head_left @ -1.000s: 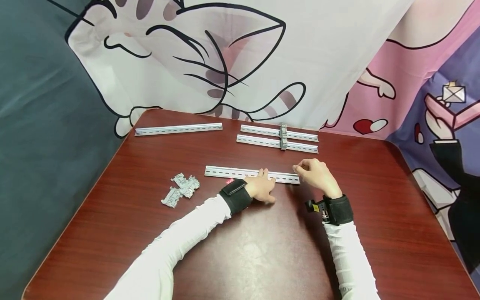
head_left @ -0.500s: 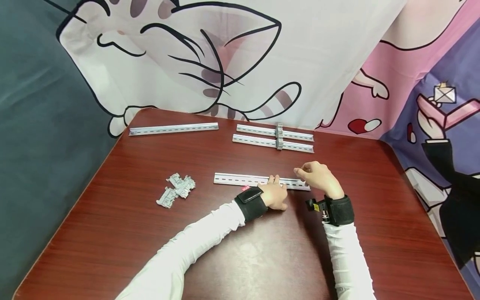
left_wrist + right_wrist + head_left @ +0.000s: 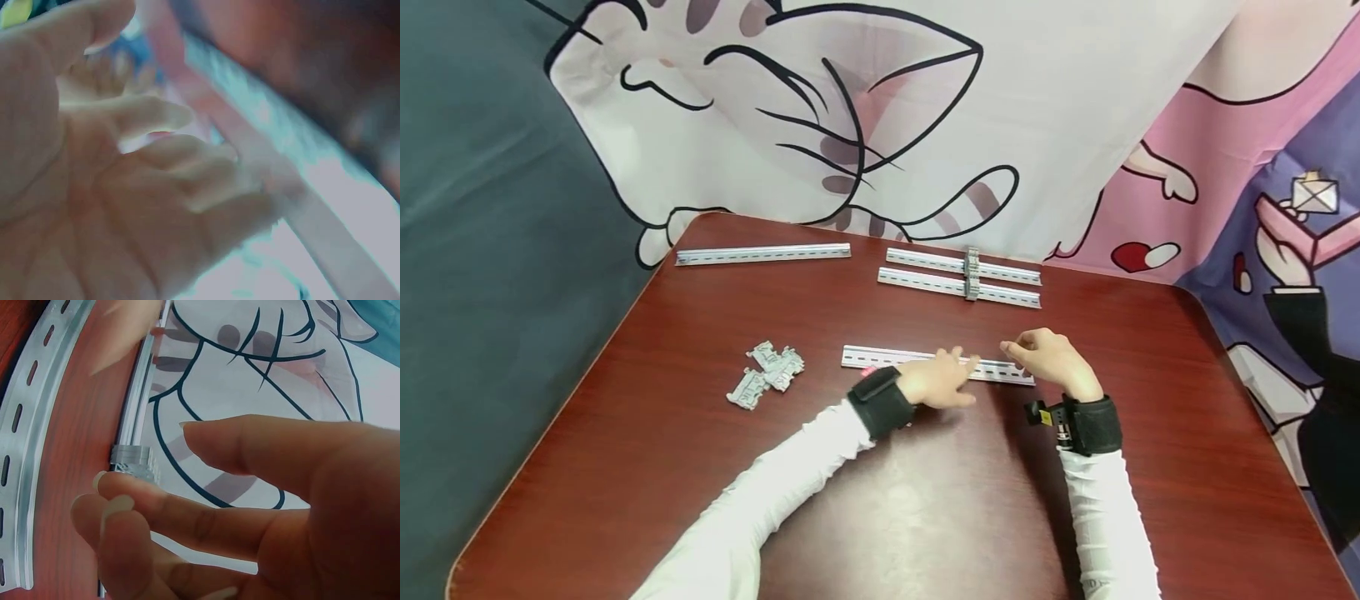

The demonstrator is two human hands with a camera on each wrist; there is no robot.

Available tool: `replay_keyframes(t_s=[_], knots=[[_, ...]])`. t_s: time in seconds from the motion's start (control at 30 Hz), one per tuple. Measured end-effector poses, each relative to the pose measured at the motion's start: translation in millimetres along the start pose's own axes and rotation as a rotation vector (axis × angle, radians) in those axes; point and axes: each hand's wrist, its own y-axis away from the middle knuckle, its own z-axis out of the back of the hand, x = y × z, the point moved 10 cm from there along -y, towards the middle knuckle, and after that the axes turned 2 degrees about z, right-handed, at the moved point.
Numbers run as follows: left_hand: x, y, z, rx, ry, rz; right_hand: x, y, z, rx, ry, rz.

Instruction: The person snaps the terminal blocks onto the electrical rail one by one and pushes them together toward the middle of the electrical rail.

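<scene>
A slotted metal DIN rail [image 3: 880,357] lies in the middle of the table, nearly parallel to its far edge. Over its right half is my left hand [image 3: 936,381], fingers spread and holding nothing; the blurred left wrist view shows the palm and fingers [image 3: 219,181] beside a pale strip. My right hand [image 3: 1051,360] hovers by the rail's right end. In the right wrist view its thumb [image 3: 244,447] stands apart from loosely bent fingers, with nothing between them. Several grey plastic clip-like pieces [image 3: 781,367] lie together left of the rail.
Two parallel rails [image 3: 917,281] lie at the back right, with a row of grey pieces [image 3: 972,275] set across them. Another rail [image 3: 763,254] lies at the back left. A printed cloth [image 3: 910,125] hangs behind the table's far edge.
The middle rail has slid right along the table under my left hand. That hand has since lifted and drawn back slightly left. My right hand stays near the rail's right end.
</scene>
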Motion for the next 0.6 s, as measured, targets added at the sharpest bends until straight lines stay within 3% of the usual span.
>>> replay_keyframes(t_s=[0.13, 0.27, 0.33, 0.43, 0.53, 0.6], knots=[[53.9, 45.8, 37.6, -0.170, 0.142, 0.026, 3, 1, -2.2, 0.009, 0.004, 0.021], [124.0, 106.7, 60.7, -0.348, 0.163, 0.183, 6, 1, -4.8, 0.016, 0.017, 0.035], [155.2, 133.3, 58.1, -0.371, 0.149, 0.284, 7, 0, -7.4, 0.020, 0.025, 0.038], [187.6, 157.6, 38.5, -0.312, 0.162, 0.382, 10, -1, -11.0, 0.023, 0.038, 0.042], [200.5, 166.1, 16.9, -0.251, 0.168, 0.417, 12, -3, -15.3, 0.027, 0.048, 0.042], [204.1, 168.2, 7.6, -0.247, 0.150, 0.441, 17, -4, -19.1, 0.030, 0.048, 0.052]])
